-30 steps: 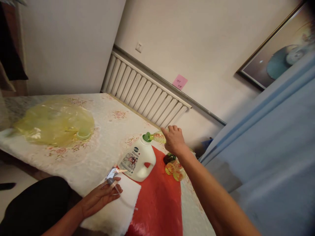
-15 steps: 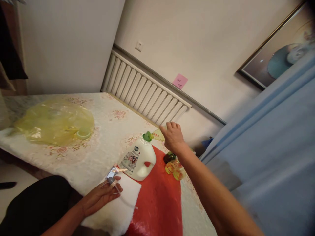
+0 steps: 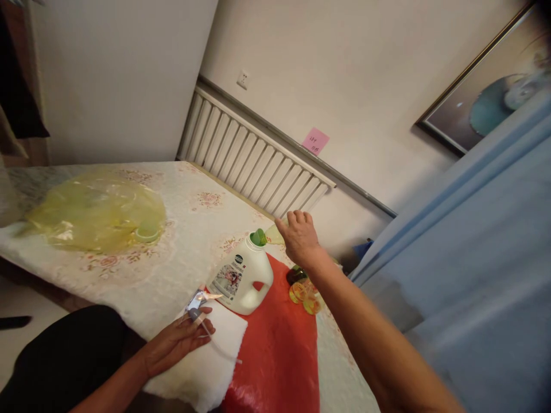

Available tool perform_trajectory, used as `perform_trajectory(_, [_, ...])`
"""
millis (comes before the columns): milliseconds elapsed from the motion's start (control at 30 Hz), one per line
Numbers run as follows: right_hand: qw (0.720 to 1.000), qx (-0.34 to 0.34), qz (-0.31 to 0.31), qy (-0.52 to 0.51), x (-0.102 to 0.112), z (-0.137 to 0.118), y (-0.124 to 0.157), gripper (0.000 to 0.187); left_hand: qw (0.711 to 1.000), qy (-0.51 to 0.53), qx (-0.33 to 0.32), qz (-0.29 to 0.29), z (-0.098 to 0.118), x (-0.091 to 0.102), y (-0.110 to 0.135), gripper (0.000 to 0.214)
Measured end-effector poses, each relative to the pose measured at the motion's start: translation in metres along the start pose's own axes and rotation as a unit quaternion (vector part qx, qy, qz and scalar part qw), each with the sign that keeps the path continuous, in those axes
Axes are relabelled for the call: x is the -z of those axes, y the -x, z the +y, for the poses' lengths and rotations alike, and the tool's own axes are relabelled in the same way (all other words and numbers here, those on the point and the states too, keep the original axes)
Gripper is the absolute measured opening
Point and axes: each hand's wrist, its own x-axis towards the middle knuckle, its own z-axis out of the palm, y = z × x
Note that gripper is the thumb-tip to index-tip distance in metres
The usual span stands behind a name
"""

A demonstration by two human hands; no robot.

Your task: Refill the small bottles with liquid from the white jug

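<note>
My right hand (image 3: pixel 299 238) is closed round a see-through, yellowish bottle (image 3: pixel 276 232), tipped toward the left. Its narrow end meets the green spout (image 3: pixel 258 237) of a large pale jug (image 3: pixel 245 278); the hand hides much of the bottle, and I cannot tell whether liquid runs. The jug stands with a printed label on its front and a handle on the right. Lower left, my left hand (image 3: pixel 185 338) holds a pump top (image 3: pixel 196 314) with a grey collar and a thin clear tube trailing to the right. White cloth (image 3: pixel 210 358) lies beneath that hand.
Red sheeting (image 3: pixel 275 350) spreads under the jug. A dark item (image 3: pixel 296 275) and orange-yellow clear pieces (image 3: pixel 306 298) sit beyond my right wrist. A yellow plastic bag (image 3: pixel 97 215) rests on the flowered tablecloth (image 3: pixel 187 252). Behind are a radiator (image 3: pixel 258 160) and a blue curtain (image 3: pixel 482 275).
My right hand has shifted slightly left and up with the bottle. Orange-red streaks seen by the bottle's neck earlier look fainter. My left hand stays put with the pump top.
</note>
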Motion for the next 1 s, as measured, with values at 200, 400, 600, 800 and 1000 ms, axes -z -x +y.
perform_trajectory(200, [0.999, -0.028, -0.016, -0.023, -0.007, -0.002, 0.005, 0.054, 1.000, 0.001, -0.003, 0.015, -0.001, 0.000, 0.000, 0.033])
perform_trajectory(400, [0.977, -0.118, -0.075, -0.162, -0.027, -0.006, 0.033, 0.065, 0.999, -0.020, -0.014, 0.029, 0.008, -0.019, 0.007, 0.031])
perform_trajectory(600, [0.920, -0.179, -0.055, -0.343, -0.060, -0.030, 0.098, 0.066, 0.996, -0.062, -0.058, 0.015, 0.038, -0.073, 0.008, 0.034])
perform_trajectory(800, [0.884, -0.202, 0.011, -0.421, -0.097, -0.071, 0.173, 0.065, 0.983, -0.078, -0.160, 0.037, 0.066, -0.131, -0.003, 0.036])
perform_trajectory(1000, [0.843, -0.237, 0.051, -0.481, -0.116, -0.094, 0.220, 0.067, 0.977, -0.113, -0.178, 0.032, 0.068, -0.158, -0.010, 0.039])
